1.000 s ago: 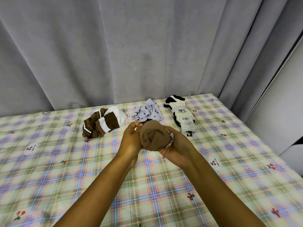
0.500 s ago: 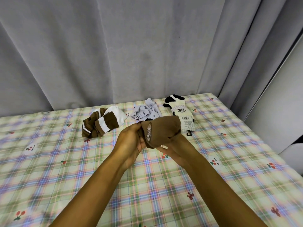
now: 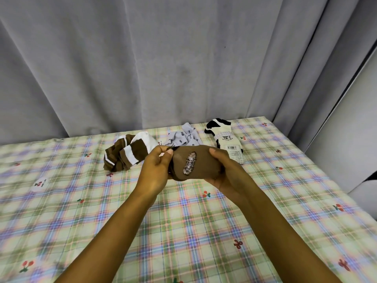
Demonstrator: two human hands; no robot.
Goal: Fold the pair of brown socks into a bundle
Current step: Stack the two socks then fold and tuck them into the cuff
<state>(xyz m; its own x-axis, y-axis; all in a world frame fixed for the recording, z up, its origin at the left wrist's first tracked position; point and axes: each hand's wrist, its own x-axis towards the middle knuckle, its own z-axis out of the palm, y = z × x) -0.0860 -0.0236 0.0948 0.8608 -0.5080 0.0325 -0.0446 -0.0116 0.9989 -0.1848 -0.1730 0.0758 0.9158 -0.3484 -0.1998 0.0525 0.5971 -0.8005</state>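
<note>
The brown socks (image 3: 202, 162) form a rounded bundle held in the air above the plaid bed sheet (image 3: 183, 231), with a lacy patterned patch facing me. My left hand (image 3: 156, 172) pinches a dark edge of the sock fabric at the bundle's upper left between thumb and fingers. My right hand (image 3: 228, 172) cups the bundle from the right and underneath, thumb on top. Part of the bundle is hidden behind both hands.
Behind the hands on the sheet lie a brown-and-white striped sock pair (image 3: 127, 154), a lilac patterned pair (image 3: 183, 137) and a black-and-cream pair with a paper label (image 3: 225, 137). A grey curtain (image 3: 163, 68) hangs at the back; the bed edge runs along the right.
The bundle has been turned so its lacy patch faces me and has spread wider between the hands. My left hand shifted from cupping the side to pinching the sock's edge.
</note>
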